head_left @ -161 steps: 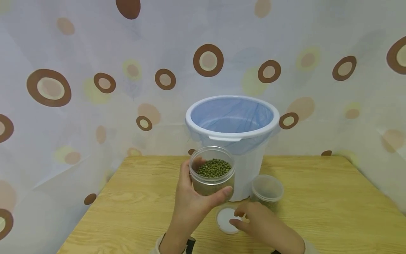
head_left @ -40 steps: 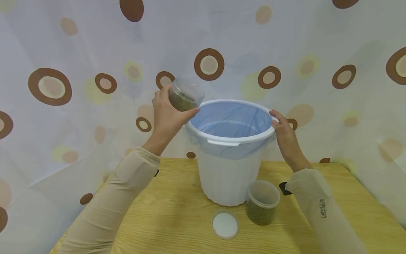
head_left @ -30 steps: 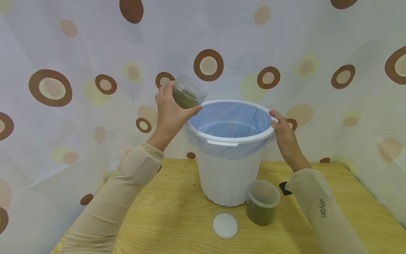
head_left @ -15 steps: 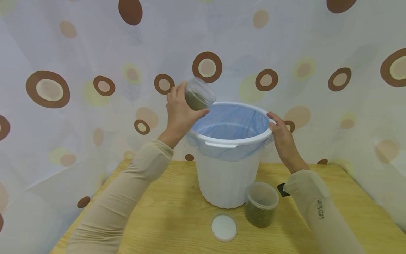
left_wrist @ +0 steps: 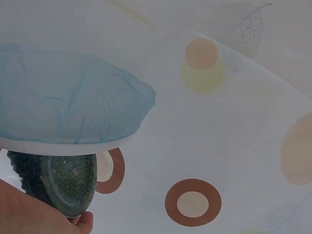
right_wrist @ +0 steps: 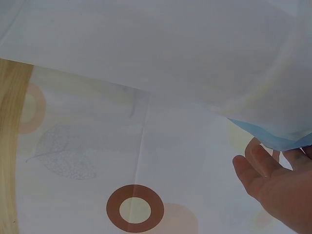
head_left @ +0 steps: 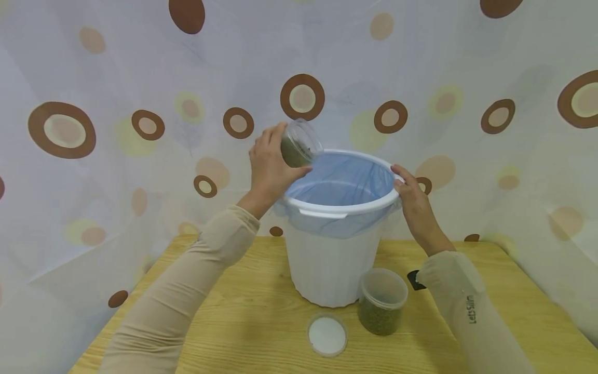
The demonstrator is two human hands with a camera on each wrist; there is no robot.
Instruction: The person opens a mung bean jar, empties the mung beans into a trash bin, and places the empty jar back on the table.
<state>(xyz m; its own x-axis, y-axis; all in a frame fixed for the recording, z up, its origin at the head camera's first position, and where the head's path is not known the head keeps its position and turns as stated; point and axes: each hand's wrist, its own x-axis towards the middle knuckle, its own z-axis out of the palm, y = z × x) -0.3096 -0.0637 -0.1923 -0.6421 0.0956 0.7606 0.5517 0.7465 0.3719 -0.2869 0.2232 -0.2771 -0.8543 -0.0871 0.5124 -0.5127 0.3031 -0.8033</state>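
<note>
My left hand (head_left: 271,165) grips a clear plastic jar of mung beans (head_left: 295,147), tilted to the right over the left rim of a white trash bin (head_left: 334,265). In the left wrist view the green beans show through the wall of the jar (left_wrist: 68,183). A thin blue bag lines the bin, folded over its rim. My right hand (head_left: 415,205) holds the bin's rim on the right side, thumb and fingers at the edge. From the right wrist, the hand (right_wrist: 278,183) is seen with fingers spread up against the bag's folded edge.
A second clear tub (head_left: 382,304) with greenish contents stands uncapped against the bin's front right. A round white lid (head_left: 327,335) lies on the wooden table (head_left: 224,322) in front. Behind, a patterned sheet (head_left: 345,57) hangs close to the bin.
Over the last second my left hand has moved right with the jar, tipping it further over the rim. Earlier it held the jar upright, while my right hand was near the lid.
</note>
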